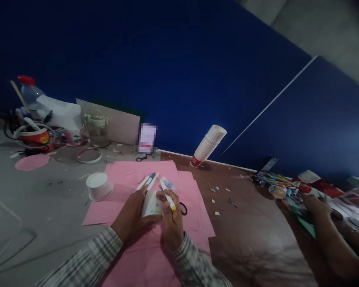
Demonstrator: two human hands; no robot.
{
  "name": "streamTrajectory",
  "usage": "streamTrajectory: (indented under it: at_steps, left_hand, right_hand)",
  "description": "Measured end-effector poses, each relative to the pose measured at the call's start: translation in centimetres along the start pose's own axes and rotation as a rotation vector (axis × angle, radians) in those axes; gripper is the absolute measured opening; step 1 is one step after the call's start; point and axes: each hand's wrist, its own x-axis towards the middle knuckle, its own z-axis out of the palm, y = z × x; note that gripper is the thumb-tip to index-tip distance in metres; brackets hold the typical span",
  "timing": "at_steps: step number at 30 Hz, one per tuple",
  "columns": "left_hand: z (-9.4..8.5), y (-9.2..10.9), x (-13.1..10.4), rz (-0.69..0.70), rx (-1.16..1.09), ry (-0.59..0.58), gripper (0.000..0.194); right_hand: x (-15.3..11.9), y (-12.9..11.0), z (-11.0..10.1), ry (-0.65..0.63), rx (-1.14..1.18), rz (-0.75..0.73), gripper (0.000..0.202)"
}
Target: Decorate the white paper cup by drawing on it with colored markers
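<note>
Grey-and-white checked cloth sleeves [103, 249] lie over pink paper sheets [193, 199], loosely layered, their straight edges fanned out. The left hand [131, 213] curls round a white paper cup [151, 204] printed with green, above the middle of the sheets. The right hand [172, 219] pinches a slim white marker [170, 201] with a yellow end beside the cup; whether its other end touches the cup I cannot tell. A black loop handle [183, 208] pokes out just beside this hand, and loose markers [151, 181] lie beyond both.

Left of the sheets, an upturned white tub [98, 184], smooth and tapered, overlaps their edge. On the right, smooth brown tabletop [242, 235] offers room, dotted with paper scraps [217, 213], as far as another person's forearm [332, 235].

Farther back stand a clear jar [98, 133], a blurred-out phone [147, 137] and a leaning cup stack [209, 145], before a dark blue wall [179, 71].
</note>
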Motion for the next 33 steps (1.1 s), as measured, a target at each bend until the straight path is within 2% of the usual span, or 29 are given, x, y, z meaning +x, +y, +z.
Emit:
streamTrajectory:
  at_steps: [4, 6, 8, 11, 15, 17, 21, 25, 28, 33]
  left_hand:
    - [-0.3, 0.7, 0.0, 0.063, -0.038, -0.027, 0.091]
    - [-0.3, 0.4, -0.2, 0.077, -0.031, 0.007, 0.095]
    - [-0.3, 0.0, -0.4, 0.096, -0.024, 0.043, 0.099]
    - [-0.2, -0.3, -0.8, 0.126, -0.044, 0.084, 0.096]
    - [-0.3, -0.1, -1.0, 0.126, -0.103, 0.089, 0.086]
    - [-0.3, 0.1, -1.0, 0.123, -0.127, 0.089, 0.084]
    - [-0.4, 0.7, -1.0, 0.120, -0.155, 0.084, 0.083]
    - [-0.7, 1.6, -0.9, 0.096, -0.152, 0.070, 0.072]
    - [-0.9, 1.8, -0.7, 0.140, -0.136, 0.105, 0.065]
    - [-0.7, 1.6, -1.0, 0.152, -0.148, 0.081, 0.070]
  right_hand:
    - [-0.6, -1.0, -0.3, -0.009, -0.025, -0.160, 0.027]
    - [-0.7, -1.5, -0.8, 0.046, -0.030, -0.246, 0.019]
    - [-0.6, -1.9, -1.5, 0.101, 0.018, -0.257, 0.015]
    - [-0.2, -2.7, -1.9, 0.127, 0.237, -0.138, 0.021]
    - [0.6, -3.4, -1.3, 0.113, 0.513, 0.044, 0.032]
    - [0.9, -3.5, -1.0, 0.115, 0.575, 0.118, 0.034]
    - [1.3, -3.0, -1.4, 0.139, 0.629, 0.289, 0.023]
    - [1.7, -2.5, -1.4, 0.124, 0.618, 0.279, 0.028]
    - [2.0, -2.3, -1.1, 0.107, 0.560, 0.251, 0.036]
    - [2.1, -2.0, -1.0, 0.066, 0.565, 0.218, 0.030]
